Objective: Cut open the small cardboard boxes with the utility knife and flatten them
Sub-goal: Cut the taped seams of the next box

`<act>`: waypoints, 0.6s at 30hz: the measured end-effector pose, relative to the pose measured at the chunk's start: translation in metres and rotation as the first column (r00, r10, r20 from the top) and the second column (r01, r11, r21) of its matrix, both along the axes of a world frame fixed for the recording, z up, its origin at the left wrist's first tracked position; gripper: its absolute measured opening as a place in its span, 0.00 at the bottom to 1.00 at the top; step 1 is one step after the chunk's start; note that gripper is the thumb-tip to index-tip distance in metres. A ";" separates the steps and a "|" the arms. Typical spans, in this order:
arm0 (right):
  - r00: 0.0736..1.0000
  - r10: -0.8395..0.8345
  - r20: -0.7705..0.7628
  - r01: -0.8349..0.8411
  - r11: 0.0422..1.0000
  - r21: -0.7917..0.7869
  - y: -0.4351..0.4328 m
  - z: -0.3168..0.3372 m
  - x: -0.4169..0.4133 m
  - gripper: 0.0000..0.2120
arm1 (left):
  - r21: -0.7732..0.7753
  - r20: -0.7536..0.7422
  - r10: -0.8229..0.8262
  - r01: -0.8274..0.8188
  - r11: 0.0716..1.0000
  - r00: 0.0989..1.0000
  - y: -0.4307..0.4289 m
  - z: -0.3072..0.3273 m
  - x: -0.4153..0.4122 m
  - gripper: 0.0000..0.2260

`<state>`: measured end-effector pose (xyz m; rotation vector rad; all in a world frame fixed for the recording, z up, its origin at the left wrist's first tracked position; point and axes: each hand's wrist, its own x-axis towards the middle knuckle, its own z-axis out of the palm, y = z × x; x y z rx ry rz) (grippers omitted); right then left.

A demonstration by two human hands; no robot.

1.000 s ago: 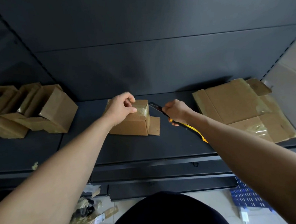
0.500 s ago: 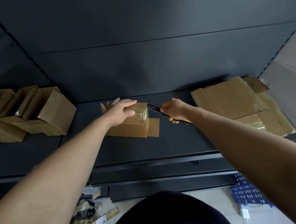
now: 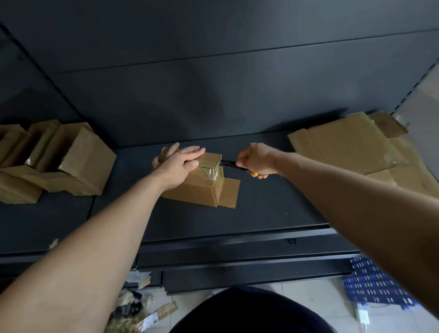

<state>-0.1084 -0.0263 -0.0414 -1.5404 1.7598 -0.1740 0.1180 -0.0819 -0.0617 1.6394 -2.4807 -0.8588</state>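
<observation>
Head view: a dark shelf [image 3: 268, 212] is seen from above. At its far left, a bunch of small brown boxes [image 3: 57, 164] is piled together, some with flaps open. In the middle, one small box [image 3: 202, 191] stands on the shelf. Shiny tape is stuck across its top, and one flap is laid flat at its right side. The left hand [image 3: 179, 164] is laid on top of this box, with the fingers straight and spread. Just right of the box, the utility knife [image 3: 230, 163] is held in the right hand [image 3: 258, 161], which is curled tight round the handle. The dark tip of the knife is right at the box's top right edge. Further right, flattened cardboard [image 3: 355, 151] is stacked on the shelf. Below the shelf, tape scraps [image 3: 130, 315] are seen on the floor at the left, and a blue mat [image 3: 374, 283] at the right.
</observation>
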 end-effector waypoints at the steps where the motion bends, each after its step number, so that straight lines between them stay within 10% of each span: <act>1: 1.000 -0.005 0.012 0.005 1.000 -0.006 0.002 -0.004 0.003 0.15 | 0.001 -0.002 0.006 -0.006 1.000 1.000 -0.001 -0.001 0.000 0.18; 18: 0.998 0.016 0.056 -0.020 0.997 0.073 0.009 0.001 0.000 0.15 | 0.005 0.010 0.052 -0.052 0.999 0.999 -0.007 -0.011 0.001 0.17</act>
